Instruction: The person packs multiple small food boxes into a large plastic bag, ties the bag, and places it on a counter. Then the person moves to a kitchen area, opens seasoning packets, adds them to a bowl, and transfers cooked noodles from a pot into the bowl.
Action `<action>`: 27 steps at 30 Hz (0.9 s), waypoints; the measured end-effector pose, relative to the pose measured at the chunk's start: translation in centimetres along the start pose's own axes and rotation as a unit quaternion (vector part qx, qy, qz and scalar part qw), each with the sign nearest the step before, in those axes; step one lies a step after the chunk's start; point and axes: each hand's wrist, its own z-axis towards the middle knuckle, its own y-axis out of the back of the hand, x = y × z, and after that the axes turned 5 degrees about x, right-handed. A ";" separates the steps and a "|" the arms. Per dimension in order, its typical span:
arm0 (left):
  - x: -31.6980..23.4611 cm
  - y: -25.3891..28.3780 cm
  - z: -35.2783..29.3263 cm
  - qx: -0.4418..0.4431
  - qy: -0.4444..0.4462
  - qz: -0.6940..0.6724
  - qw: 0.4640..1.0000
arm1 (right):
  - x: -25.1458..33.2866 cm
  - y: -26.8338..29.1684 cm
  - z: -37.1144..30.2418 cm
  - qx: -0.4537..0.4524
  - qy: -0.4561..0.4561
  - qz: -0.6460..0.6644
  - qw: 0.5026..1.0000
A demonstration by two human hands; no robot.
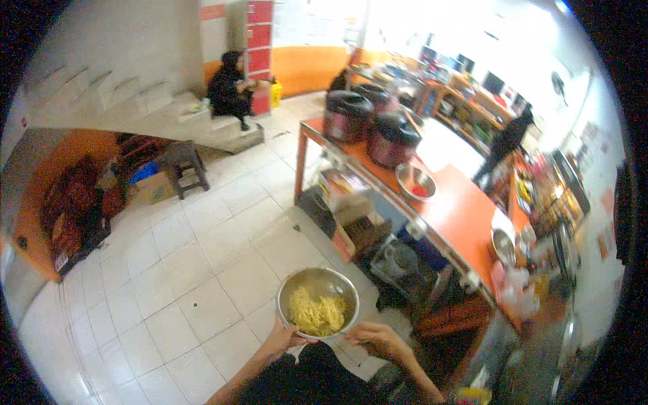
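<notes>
A round metal bowl (281, 297) is held in front of my body, above the tiled floor. Yellow noodles (317, 314) lie heaped inside it, mostly toward the near side. My left hand (280, 339) is closed on the bowl's near left rim, thumb at the edge. At the near right rim, the fingers of my right hand (383, 341) are bent and pinched against the bowl's edge. Whether a thin handle is also between them is too small to tell.
An orange-topped table (459, 202) stands to the right, bearing several large dark-lidded pots (395, 138) and a metal bowl with something red (418, 190). Boxes and tubs fill its lower shelf. A person (231, 91) sits on the stairs; another (509, 138) stands at far right. A stool (183, 165) is at left.
</notes>
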 end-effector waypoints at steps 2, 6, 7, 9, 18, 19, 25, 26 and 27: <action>0.1 0.6 2.3 -0.038 -0.012 0.021 0.999 | -4.0 -0.6 2.3 0.070 0.029 -0.052 0.996; -5.6 6.3 9.6 -0.028 -0.080 0.063 0.994 | -10.6 0.0 13.5 0.031 0.148 -0.069 0.986; -7.3 6.9 11.0 -0.024 -0.080 0.068 0.994 | -11.9 0.5 15.8 0.020 0.153 -0.072 0.985; -10.1 9.0 14.7 -0.074 -0.057 0.082 0.992 | -15.3 1.3 20.4 0.008 0.181 -0.075 0.981; -18.2 21.8 28.6 -0.148 -0.126 -0.022 0.981 | -26.4 5.5 43.4 0.086 0.228 -0.172 0.955; -19.0 23.7 30.1 -0.149 -0.135 -0.128 0.971 | -26.8 6.6 46.9 0.104 0.204 -0.171 0.958; -34.1 27.3 40.7 -0.197 -0.120 0.010 0.973 | -27.5 15.3 67.1 0.016 0.279 -0.086 0.956; -36.1 28.8 42.1 -0.203 -0.112 0.019 0.973 | -27.0 17.0 70.7 0.065 0.288 -0.081 0.952; -38.5 30.0 43.8 -0.198 -0.116 0.033 0.973 | -26.7 18.5 74.0 0.108 0.298 -0.087 0.944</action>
